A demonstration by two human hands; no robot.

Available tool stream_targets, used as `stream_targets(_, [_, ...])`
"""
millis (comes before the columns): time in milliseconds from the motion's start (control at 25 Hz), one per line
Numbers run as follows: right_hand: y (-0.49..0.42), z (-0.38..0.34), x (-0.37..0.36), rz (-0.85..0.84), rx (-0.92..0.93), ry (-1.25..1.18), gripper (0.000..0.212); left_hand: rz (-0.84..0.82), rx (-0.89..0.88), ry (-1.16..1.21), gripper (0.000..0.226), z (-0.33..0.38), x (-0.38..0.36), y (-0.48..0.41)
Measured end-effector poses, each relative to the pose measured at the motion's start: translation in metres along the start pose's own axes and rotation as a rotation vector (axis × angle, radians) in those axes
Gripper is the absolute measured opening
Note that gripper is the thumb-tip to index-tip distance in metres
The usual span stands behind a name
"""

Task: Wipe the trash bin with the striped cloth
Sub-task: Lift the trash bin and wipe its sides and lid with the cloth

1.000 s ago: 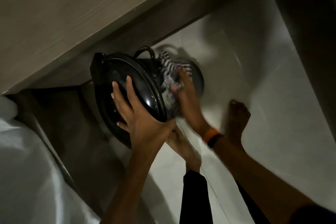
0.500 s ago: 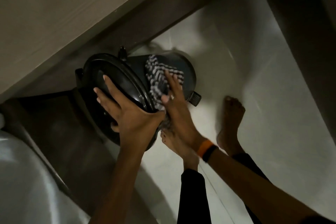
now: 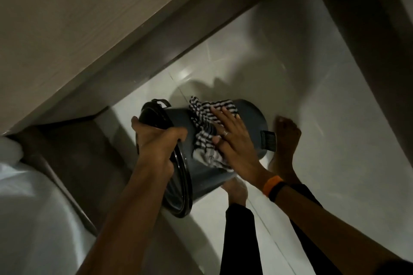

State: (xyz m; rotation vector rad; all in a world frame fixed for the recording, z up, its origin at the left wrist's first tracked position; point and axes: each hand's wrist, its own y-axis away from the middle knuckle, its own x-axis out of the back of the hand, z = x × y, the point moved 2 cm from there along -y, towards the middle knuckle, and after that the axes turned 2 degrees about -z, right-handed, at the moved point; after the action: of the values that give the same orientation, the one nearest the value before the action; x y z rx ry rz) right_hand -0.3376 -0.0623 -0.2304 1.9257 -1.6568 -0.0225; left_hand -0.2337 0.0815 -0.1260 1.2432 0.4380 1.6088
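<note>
The left hand (image 3: 156,145) curls its fingers tight round the tilted trash bin (image 3: 201,176) at its lid rim. The right hand (image 3: 234,140), fingers spread flat, presses the striped cloth (image 3: 205,123) against the bin's side.

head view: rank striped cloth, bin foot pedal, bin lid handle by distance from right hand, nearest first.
From the right hand:
1. striped cloth: directly under the palm and fingers, pressed on the trash bin side.
2. foot pedal: just right of the hand, at the bin base.
3. lid handle: far left, at the lid end.

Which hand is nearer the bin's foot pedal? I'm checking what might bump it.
Right. The right hand presses the striped cloth on the bin wall beside the pedal; the left hand grips the lid rim at the far end.
</note>
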Motion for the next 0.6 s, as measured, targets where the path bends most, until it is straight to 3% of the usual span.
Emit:
stream_targets(80, [-0.005,0.015,0.006,0.025,0.001,0.069,0.060,0.002,-0.028,-0.028,0.110,-0.005,-0.006,0.006])
stream_targets(200, [-0.049,0.046,0.034,0.122,-0.246,-0.026,0.053,-0.048,-0.170,-0.192,0.116,-0.020,-0.011,0.023])
stream_targets(280, [-0.070,0.062,0.055,0.031,-0.458,-0.090,0.042,-0.181,-0.316,-0.388,0.121,-0.028,-0.017,0.038])
stream_targets(320, [-0.071,0.060,0.060,0.001,-0.471,-0.104,0.041,-0.175,-0.391,-0.480,0.115,-0.029,-0.022,0.043])
stream_targets(440, [-0.032,0.015,0.035,0.090,-0.205,-0.238,0.059,-0.010,-0.471,-0.539,0.088,-0.019,-0.035,0.033])
stream_targets(520, [0.014,-0.016,0.001,0.109,0.011,-0.070,0.060,0.021,-0.391,-0.443,0.076,-0.007,-0.044,0.010])
stream_targets(600, [0.044,-0.011,-0.019,0.073,0.117,0.172,0.057,-0.022,-0.287,-0.341,0.066,-0.005,-0.051,-0.011])
